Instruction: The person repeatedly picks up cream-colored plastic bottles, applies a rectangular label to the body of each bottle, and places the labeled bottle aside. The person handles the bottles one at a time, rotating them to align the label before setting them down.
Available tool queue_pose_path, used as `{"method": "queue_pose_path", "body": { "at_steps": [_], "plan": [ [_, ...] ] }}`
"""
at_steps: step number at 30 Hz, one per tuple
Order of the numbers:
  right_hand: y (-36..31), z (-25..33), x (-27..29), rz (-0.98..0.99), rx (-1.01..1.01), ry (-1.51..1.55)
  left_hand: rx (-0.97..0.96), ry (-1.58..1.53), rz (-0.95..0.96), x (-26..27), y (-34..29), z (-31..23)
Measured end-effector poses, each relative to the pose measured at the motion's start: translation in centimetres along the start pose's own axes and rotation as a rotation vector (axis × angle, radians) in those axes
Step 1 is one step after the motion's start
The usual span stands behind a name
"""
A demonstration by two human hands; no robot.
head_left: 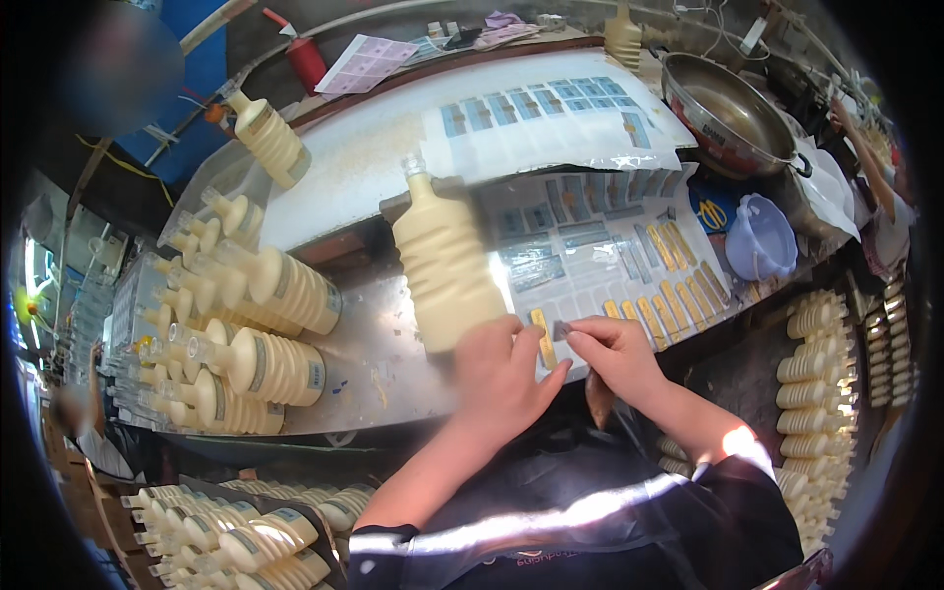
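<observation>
Right now, the big cream ribbed bottle [442, 265] is resting in front of you on the desk [369, 329], its neck pointing away; whether it is standing or leaning, there is no telling. Judging by its bulk, you are probably dealing with something heavy, with walls likely giving a little under pressure and a smooth, perhaps slippery skin; the ribs around its middle are seemingly offering the surest hold, better than the narrow neck. Just beside the bottle's base, your left hand [501, 379] is blurring, its fingers partly bent and its thumb standing apart; whether they are gripping anything or touching the bottle, the view is not showing. Farther to the bottle's right, your right hand [619, 356] is pinching a small dark piece [561, 330], thumb and forefinger nearly closed. A single gold strip [544, 339] is showing right of the bottle's base, between your hands, and more gold strips [661, 320] are lying in rows farther right of the bottle. These flat pieces are looking thin, light and easily creased, so an edge or corner is probably suiting a gentle pinch best.
</observation>
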State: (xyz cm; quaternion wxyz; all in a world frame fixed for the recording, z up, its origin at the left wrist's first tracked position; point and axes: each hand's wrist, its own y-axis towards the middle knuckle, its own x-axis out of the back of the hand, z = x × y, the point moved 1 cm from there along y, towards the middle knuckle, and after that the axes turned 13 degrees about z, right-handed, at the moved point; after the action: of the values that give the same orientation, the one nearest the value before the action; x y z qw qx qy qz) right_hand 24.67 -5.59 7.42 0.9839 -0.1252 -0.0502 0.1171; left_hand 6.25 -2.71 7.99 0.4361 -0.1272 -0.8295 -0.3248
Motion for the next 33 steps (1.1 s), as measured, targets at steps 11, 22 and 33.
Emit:
{"method": "queue_pose_path", "body": {
  "at_steps": [11,22,33],
  "plan": [
    [4.1,3.6,-1.8,0.035,0.389,-0.126,0.077,-0.174,-0.246,1.4,2.5,3.5],
    [14.9,6.1,-1.3,0.179,0.157,0.132,0.544,-0.935,-0.406,1.6,5.4,11.0],
    [20.0,5.1,-0.8,0.061,0.147,-0.128,0.674,-0.998,-0.456,0.1,6.6,14.0]
  ]
}}
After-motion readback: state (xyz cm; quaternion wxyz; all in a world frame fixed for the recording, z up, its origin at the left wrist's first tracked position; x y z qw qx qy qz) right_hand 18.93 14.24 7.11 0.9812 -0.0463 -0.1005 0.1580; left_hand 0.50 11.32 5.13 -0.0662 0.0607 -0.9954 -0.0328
